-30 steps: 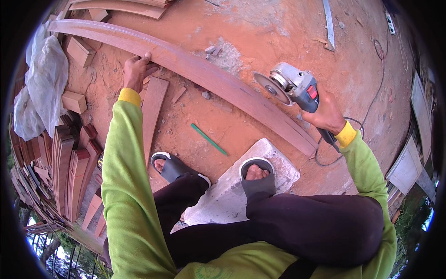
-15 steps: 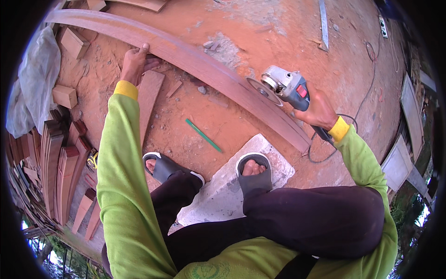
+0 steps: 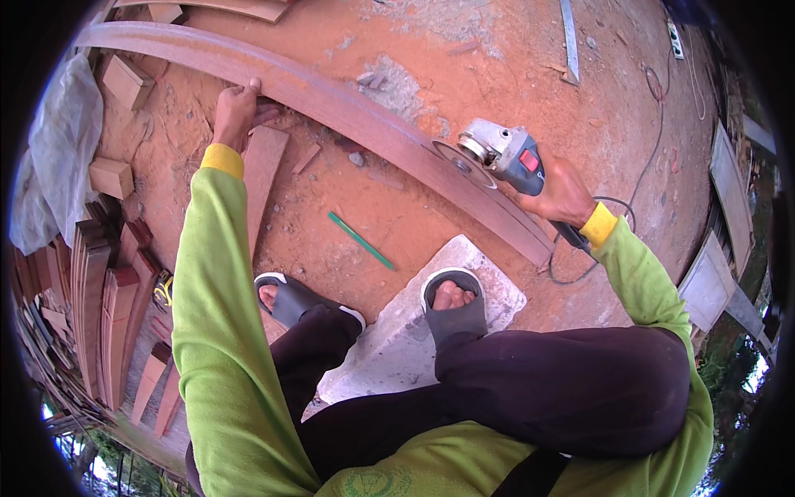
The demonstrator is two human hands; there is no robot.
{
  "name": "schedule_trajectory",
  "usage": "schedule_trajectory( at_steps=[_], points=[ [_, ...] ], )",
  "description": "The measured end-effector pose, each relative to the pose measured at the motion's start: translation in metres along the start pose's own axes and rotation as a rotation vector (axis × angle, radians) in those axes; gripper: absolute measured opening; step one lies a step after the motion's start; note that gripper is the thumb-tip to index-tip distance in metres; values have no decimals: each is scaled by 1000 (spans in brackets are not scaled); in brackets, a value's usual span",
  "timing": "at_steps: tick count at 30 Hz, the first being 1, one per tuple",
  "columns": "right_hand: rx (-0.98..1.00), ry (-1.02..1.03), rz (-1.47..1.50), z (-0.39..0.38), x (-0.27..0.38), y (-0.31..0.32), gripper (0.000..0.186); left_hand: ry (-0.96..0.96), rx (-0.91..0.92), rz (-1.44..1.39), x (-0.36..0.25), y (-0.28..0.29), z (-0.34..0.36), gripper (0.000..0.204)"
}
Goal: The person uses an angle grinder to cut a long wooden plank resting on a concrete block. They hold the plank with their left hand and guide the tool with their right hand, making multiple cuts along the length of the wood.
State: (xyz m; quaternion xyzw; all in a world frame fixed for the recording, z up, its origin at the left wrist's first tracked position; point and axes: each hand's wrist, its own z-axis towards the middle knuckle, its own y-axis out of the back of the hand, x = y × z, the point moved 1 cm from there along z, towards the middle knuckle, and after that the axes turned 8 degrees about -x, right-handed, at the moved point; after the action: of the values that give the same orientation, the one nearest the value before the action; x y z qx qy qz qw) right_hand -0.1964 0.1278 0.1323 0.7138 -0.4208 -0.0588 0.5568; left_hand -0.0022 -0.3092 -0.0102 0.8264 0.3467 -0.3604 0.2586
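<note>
A long curved plank (image 3: 339,103) lies between the two hands, running from beyond the left hand, up and to its left, down to an end just below the right hand. The left hand (image 3: 238,112) grips its near edge, thumb on top and fingers tucked at the underside. The right hand (image 3: 563,186) is closed around a grinder (image 3: 501,149), whose round disc (image 3: 457,164) sits at the plank's far edge, left of that hand; whether it touches the wood I cannot tell. The grinder's cord (image 3: 657,153) loops below the right hand and runs off up to its right. Just below the left hand lies a short board (image 3: 267,178), and a green stick (image 3: 362,240) rests on the ground (image 3: 331,207) between and below both hands. Nearer the body, a pale stone slab (image 3: 381,348) has a sandalled foot (image 3: 454,319) on it. Left of the left hand are two wooden blocks (image 3: 111,178) and a plastic sheet (image 3: 62,166), with stacked boards (image 3: 118,319) lower down. Well above the right hand lies a metal strip (image 3: 570,41)
</note>
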Motion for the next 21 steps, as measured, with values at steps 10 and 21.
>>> schedule_trajectory(
  at_steps=[10, 21],
  points=[
    [-16, 22, 7, 4, 1, -7, 60, -6, 2, 6, 3, 0, 3, 47],
    [-11, 33, 22, -1, -7, -5, 59, -7, 4, -7, 0, -1, -1, 48]
  ],
)
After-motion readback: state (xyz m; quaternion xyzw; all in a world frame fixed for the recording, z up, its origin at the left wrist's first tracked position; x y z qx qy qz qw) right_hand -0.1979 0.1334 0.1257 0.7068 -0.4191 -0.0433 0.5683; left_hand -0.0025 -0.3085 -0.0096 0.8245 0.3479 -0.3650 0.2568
